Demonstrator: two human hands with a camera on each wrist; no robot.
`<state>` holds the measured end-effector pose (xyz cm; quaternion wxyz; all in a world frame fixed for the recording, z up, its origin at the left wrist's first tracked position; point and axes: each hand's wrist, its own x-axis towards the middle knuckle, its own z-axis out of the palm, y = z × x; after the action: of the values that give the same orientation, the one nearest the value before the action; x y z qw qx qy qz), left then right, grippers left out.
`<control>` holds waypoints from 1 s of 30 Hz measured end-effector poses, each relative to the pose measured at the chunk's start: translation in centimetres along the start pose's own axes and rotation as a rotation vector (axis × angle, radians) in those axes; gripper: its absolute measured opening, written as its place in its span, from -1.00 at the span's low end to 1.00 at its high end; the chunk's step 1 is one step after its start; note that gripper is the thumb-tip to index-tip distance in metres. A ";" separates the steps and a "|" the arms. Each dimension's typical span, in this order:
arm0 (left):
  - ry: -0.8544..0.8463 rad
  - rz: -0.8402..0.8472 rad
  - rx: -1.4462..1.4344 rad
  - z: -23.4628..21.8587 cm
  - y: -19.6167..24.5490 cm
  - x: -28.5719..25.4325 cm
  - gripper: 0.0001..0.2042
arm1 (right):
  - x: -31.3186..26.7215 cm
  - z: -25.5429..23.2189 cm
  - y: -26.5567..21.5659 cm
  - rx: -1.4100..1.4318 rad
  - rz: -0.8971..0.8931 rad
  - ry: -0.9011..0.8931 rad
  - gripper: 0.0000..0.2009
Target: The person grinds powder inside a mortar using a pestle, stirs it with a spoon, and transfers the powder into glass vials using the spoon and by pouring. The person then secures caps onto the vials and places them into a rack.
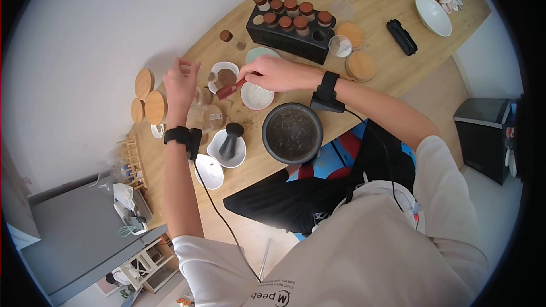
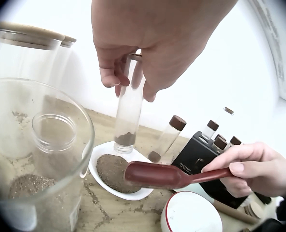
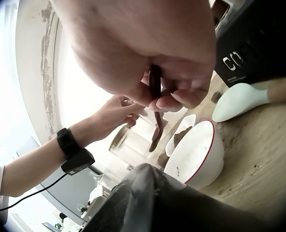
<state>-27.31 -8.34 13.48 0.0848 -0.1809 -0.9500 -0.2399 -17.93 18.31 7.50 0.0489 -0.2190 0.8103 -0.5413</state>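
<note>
My left hand (image 1: 181,82) pinches a slim glass tube (image 2: 129,108) from above. The tube is upright with its narrow neck down at the brown powder in a small white dish (image 2: 132,195), and brown powder sits at its lower end. My right hand (image 1: 273,74) grips the thin handle of a dark red scoop (image 2: 155,175), whose bowl overlaps the dish's edge in the left wrist view. Just below the scoop sits a white bowl with a red rim (image 1: 257,96). A capped tube (image 2: 167,137) with brown powder stands beside the dish.
A black rack (image 1: 290,40) of brown-capped tubes is at the back. Near the front edge stand a dark mortar (image 1: 266,136) and a pestle (image 1: 230,142) in a white bowl. Glass jars (image 2: 82,159) with wooden lids stand left of the dish. Spilled powder (image 1: 244,119) marks the table.
</note>
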 end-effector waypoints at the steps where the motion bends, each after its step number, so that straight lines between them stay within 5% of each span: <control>1: -0.007 -0.017 -0.001 0.0 0.1 -0.1 -0.70 | 0.0 0.0 0.0 0.020 -0.017 -0.014 -0.71; 5: -0.034 -0.040 -0.025 0.0 0.2 -0.1 -0.69 | 0.8 0.9 0.4 -0.027 -0.025 0.095 -0.73; 11: -0.040 -0.035 0.002 0.2 0.0 0.0 -0.69 | 0.8 0.8 -0.8 -0.007 -0.050 -0.009 -0.74; 14: -0.022 -0.027 0.000 0.5 -0.3 -0.1 -0.67 | 0.6 1.1 -0.7 -0.112 -0.012 0.095 -0.75; 30: 0.003 -0.045 0.029 0.8 -0.3 -0.1 -0.65 | 0.8 1.1 -0.2 -0.126 -0.041 0.078 -0.74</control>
<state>-27.39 -8.19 12.66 0.0836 -0.1578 -0.9571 -0.2281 -18.27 16.93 7.39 -0.0077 -0.2167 0.8395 -0.4982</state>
